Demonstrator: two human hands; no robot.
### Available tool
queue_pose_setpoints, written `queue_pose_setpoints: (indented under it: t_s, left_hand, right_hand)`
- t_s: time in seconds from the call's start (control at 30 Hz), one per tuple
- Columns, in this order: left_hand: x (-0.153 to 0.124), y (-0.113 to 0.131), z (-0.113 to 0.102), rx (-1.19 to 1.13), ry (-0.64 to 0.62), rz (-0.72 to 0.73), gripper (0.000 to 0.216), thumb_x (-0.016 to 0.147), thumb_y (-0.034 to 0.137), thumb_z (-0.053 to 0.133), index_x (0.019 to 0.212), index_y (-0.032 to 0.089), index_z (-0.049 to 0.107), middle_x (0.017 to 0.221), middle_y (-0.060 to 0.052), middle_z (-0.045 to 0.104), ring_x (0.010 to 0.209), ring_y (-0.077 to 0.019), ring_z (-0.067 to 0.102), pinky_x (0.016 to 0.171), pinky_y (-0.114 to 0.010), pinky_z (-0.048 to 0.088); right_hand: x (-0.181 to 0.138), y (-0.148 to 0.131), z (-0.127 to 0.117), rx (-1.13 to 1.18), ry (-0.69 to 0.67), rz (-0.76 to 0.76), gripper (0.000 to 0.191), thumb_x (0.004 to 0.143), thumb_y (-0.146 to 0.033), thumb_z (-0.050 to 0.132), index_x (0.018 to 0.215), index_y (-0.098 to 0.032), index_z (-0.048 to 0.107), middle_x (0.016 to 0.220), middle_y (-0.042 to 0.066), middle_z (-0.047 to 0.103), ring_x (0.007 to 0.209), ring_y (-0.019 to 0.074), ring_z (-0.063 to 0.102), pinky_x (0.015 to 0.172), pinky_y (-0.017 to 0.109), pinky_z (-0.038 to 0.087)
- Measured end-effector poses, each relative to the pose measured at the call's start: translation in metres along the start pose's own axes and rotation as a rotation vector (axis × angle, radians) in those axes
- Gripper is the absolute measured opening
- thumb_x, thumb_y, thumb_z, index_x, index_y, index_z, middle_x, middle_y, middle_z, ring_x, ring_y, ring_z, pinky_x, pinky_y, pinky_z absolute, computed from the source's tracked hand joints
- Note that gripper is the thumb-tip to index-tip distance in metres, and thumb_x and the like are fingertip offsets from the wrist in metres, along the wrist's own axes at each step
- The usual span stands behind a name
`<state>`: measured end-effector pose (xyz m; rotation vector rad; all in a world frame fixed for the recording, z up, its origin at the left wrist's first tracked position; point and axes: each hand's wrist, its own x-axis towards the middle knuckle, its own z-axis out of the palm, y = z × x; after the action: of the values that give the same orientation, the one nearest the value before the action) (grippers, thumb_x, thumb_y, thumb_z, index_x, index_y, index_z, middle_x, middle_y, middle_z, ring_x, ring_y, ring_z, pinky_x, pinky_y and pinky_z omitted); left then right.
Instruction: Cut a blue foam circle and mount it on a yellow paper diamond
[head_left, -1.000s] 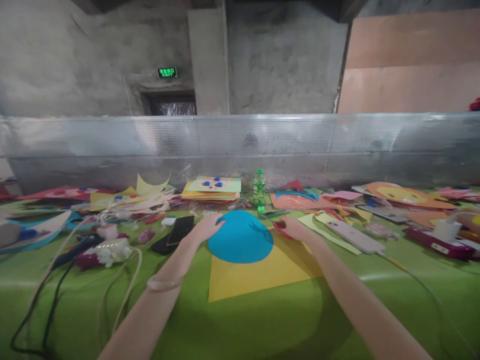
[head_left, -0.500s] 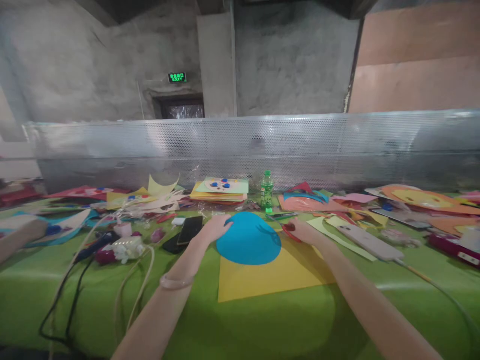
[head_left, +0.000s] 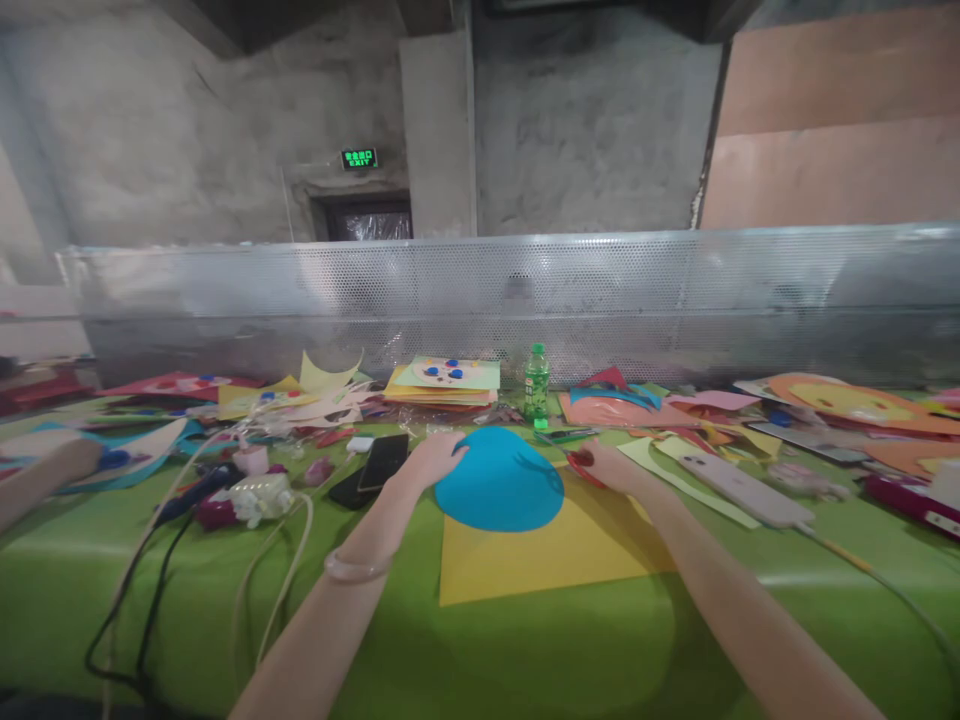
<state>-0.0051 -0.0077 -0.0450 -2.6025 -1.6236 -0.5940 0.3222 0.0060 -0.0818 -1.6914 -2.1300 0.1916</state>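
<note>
A rounded blue paper piece (head_left: 499,485) lies on a yellow sheet (head_left: 547,555) on the green table cover (head_left: 525,660). My left hand (head_left: 435,458) rests on the blue piece's left edge and holds it. To the right of the blue paper, my right hand (head_left: 604,465) grips red-handled scissors (head_left: 576,462) close to its right edge. A pale bangle (head_left: 352,568) sits on my left wrist.
A green bottle (head_left: 535,385) stands behind the blue paper. Two phones (head_left: 373,470) lie left of my left hand, with chargers and cables (head_left: 247,500) further left. A white phone (head_left: 739,488) lies at right. Coloured paper cutouts (head_left: 442,380) line the perforated metal barrier (head_left: 480,290). Another person's arm (head_left: 41,478) enters at left.
The view has shifted slightly, so everything sits a little further right. Another person's arm has come into view at the left edge. My hands stay on the blue paper and scissors.
</note>
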Motion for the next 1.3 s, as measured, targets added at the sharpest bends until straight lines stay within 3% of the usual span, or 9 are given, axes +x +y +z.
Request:
queue_pose_setpoints:
  t_s: [0.57,0.87,1.07,1.3]
  left_hand:
    - [-0.002,0.001,-0.002,0.003,0.036,0.009,0.038,0.087,0.040,0.034,0.107,0.018,0.058,0.105,-0.011,0.065,0.090,-0.0254,0.061,0.070,-0.031,0.046]
    - [0.000,0.000,-0.001,0.025,0.083,0.009,0.035,0.087,0.039,0.034,0.103,0.019,0.057,0.104,-0.011,0.064,0.092,-0.0258,0.060,0.074,-0.032,0.044]
    - [0.000,0.001,0.000,0.022,0.109,-0.024,0.032,0.089,0.038,0.031,0.104,0.020,0.053,0.099,-0.010,0.065,0.087,-0.0242,0.061,0.067,-0.029,0.043]
    - [-0.001,0.003,-0.004,0.005,0.119,-0.038,0.031,0.090,0.040,0.027,0.094,0.020,0.050,0.080,-0.008,0.064,0.069,-0.0230,0.061,0.055,-0.028,0.039]
  right_hand:
    - [-0.009,-0.011,-0.008,0.028,-0.007,-0.003,0.020,0.078,-0.030,0.051,0.065,-0.016,0.055,0.053,0.003,0.055,0.053,0.0153,0.051,0.050,0.024,0.031]
    - [-0.004,-0.003,-0.003,0.019,0.010,-0.025,0.021,0.077,-0.033,0.052,0.066,-0.017,0.056,0.058,0.003,0.057,0.057,0.0162,0.052,0.052,0.025,0.032]
    - [-0.003,-0.003,-0.002,-0.006,0.041,-0.009,0.025,0.076,-0.041,0.055,0.068,-0.018,0.052,0.065,0.004,0.058,0.059,0.0162,0.051,0.050,0.024,0.031]
    - [-0.002,-0.001,-0.001,0.009,0.028,0.009,0.026,0.075,-0.042,0.056,0.068,-0.017,0.054,0.063,0.004,0.058,0.057,0.0161,0.052,0.049,0.024,0.029]
